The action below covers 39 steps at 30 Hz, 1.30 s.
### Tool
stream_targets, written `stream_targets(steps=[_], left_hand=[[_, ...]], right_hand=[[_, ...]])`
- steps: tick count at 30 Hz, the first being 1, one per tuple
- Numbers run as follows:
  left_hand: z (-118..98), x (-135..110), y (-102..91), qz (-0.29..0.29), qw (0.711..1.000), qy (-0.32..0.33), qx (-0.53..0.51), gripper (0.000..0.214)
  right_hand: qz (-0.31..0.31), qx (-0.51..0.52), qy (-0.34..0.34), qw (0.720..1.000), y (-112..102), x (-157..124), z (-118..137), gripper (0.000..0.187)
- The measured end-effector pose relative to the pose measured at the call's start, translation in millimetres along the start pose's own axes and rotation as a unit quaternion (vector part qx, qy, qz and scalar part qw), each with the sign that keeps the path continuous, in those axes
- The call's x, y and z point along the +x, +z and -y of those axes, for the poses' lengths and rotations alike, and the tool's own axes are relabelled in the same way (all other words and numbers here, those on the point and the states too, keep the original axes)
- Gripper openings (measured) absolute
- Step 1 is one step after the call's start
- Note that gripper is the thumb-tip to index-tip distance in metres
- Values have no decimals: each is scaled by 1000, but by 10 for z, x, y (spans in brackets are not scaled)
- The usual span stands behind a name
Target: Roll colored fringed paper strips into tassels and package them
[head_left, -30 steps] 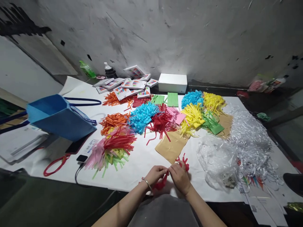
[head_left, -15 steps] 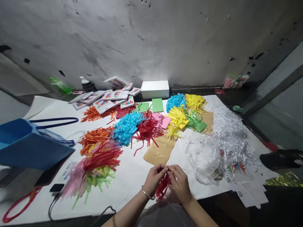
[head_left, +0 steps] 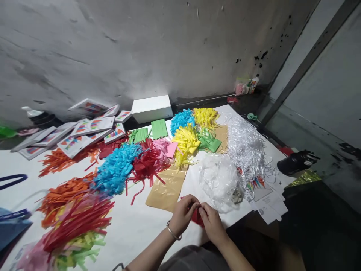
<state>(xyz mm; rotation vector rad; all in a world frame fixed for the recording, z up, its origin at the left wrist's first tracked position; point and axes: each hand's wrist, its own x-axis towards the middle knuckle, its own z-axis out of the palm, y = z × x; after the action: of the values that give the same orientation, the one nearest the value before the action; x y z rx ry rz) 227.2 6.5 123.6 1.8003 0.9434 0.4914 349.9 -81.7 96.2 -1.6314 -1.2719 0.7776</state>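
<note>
Head | L hand [head_left: 184,215] + R hand [head_left: 213,224]: both pinching red paper [head_left: 197,218] btwn them | brown sheet [head_left: 166,190] on white table [head_left: 135,233], just beyond | clear plastic bag [head_left: 217,180] nr R hand

"What stands in your right hand's [head_left: 213,224] way?"
"A bulging plastic bag [head_left: 218,180] just ahead, then heaped white string [head_left: 245,146] farther out."
"And your left hand [head_left: 184,216]?"
"You can pass over bare table [head_left: 135,227] to its left, as far as the tissue fringe [head_left: 79,222]; flat brown paper [head_left: 165,188] lies ahead."
</note>
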Motion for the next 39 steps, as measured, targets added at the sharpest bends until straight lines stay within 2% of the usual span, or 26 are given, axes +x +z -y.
stream_targets(steps=[3,5,10,13,16,18,21,23,24,26,27,29,32,34,39], left_hand=[[58,292,235,28,999,-43,-8,24],[135,575,414,32,997,-63,36,22],[334,1241,900,45,985,-74,147,12],[396,1402,1093,54,981,-78,171,13],[400,1405,1119,60,982,-69,165,13],[376,1340,1048,60,986,-66,144,12],[305,1130,844,64,991,-73,93,12],[227,914,665,60,994,-95,-16,18],[178,790,567,53,988,-108,-96,23],[71,532,368,28,956,-132,-259,30],[19,405,269,11,938,-139,-319,32],[-65,170,80,-28,916,-147,-371,30],[-112,-135,-169,-93,904,-144,-392,28],[-94,-320,-307,-125,906,-134,-381,27],[11,-757,-588,-177,942,-78,-275,17]], right_hand=[[-5,21,69,997,-146,-102,-210,31],[-7,15,97,995,-212,-191,-353,33],[8,-18,102,995,-286,-324,-515,33],[-1,-33,92,995,-324,-339,-546,31],[-14,-42,81,996,-371,-350,-614,30],[-28,-49,74,996,-413,-340,-658,30],[-64,-51,70,994,-498,-242,-630,29],[-80,-51,55,994,-544,-111,-512,29],[-80,-53,42,994,-553,-35,-423,29],[-61,-59,10,996,-522,111,-205,28],[-44,-62,-9,997,-481,169,-87,28],[5,-68,-50,996,-355,238,142,26],[73,-60,-100,990,-115,237,425,25],[97,-59,-115,987,35,204,572,25],[151,-111,-155,970,306,149,862,24]])
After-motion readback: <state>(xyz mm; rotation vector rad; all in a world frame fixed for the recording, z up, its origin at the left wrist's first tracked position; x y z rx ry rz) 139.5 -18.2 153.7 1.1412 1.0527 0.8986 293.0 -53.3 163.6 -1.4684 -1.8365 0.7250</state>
